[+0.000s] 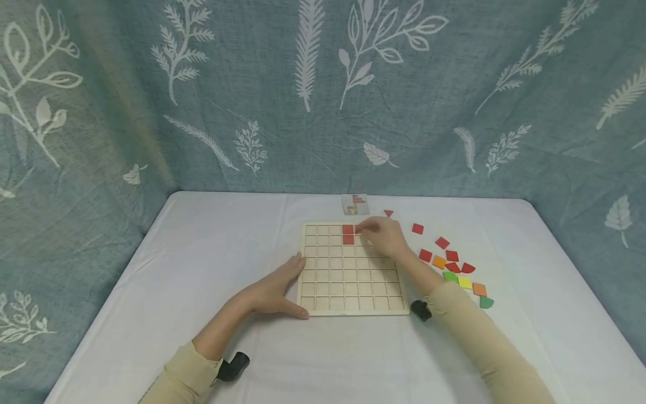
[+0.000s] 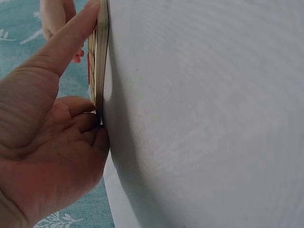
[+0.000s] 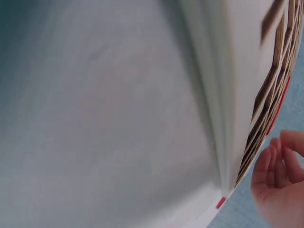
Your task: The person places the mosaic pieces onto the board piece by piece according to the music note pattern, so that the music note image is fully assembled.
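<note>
A pale wooden grid board point(image 1: 335, 275) lies on the white table, its left edge beside my left hand point(image 1: 275, 289). That hand is spread, thumb at the near left corner and fingertips against the side; the left wrist view shows the thumb point(image 2: 71, 40) reaching along the rim. Two red square tiles point(image 1: 348, 239) sit in the upper rows, one above the other. My right hand point(image 1: 386, 235) is over the top row, just right of the upper tile. Its fingertips point(image 3: 273, 142) are bunched close together, and I cannot tell whether a piece is between them.
Right of the board lie loose pieces: several red squares point(image 1: 418, 229), red quarter-rounds point(image 1: 468, 268), orange squares point(image 1: 479, 289), a yellow square point(image 1: 464, 282) and green pieces point(image 1: 486, 302). A red triangle point(image 1: 388, 213) and a printed card point(image 1: 355, 204) lie behind the board, before the leaf-patterned curtain point(image 1: 282, 146).
</note>
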Tool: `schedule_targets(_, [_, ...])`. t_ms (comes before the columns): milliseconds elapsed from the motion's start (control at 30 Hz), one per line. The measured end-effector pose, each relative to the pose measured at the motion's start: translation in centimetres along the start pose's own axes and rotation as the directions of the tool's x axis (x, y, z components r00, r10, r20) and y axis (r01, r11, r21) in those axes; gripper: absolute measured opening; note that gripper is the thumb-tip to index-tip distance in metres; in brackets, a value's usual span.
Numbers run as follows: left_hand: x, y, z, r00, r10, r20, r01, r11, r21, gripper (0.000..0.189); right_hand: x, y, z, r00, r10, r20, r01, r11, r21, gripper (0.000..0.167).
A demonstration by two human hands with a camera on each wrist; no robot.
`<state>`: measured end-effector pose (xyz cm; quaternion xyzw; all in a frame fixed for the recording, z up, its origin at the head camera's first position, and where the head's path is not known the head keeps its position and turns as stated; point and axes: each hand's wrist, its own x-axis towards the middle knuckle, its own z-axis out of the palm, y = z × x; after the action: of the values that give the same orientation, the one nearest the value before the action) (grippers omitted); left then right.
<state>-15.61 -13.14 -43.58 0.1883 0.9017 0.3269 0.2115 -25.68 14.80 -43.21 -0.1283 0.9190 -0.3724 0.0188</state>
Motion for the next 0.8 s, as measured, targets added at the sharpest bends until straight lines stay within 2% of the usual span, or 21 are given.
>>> schedule_targets(100, [0.0,0.0,0.0,1.0,-0.002,0.0,0.002,1.0,0.002,0.125,0.0,0.2,-0.4,1.0,0.012,-0.012,-0.012,1.0,-0.007,0.023])
schedule_targets(333, [0.0,0.1,0.0,1.0,0.006,0.001,-0.006,1.0,0.004,0.124,0.3,0.7,-0.2,0.999,0.013,0.04,-0.014,1.0,0.014,0.028])
schedule_targets(567, [0.1,0.1,0.2,1.0,0.001,-0.002,-0.001,1.0,0.001,0.125,0.2,0.6,-0.1,0.999,0.015,0.049,-0.016,1.0,0.025,0.03])
schedule_targets(800, [0.1,0.0,0.2,1.0,-0.004,-0.01,0.004,1.0,0.008,0.125,-0.6,1.0,-2.1,0.997,0.068,0.035,-0.072,0.992,0.102,0.032])
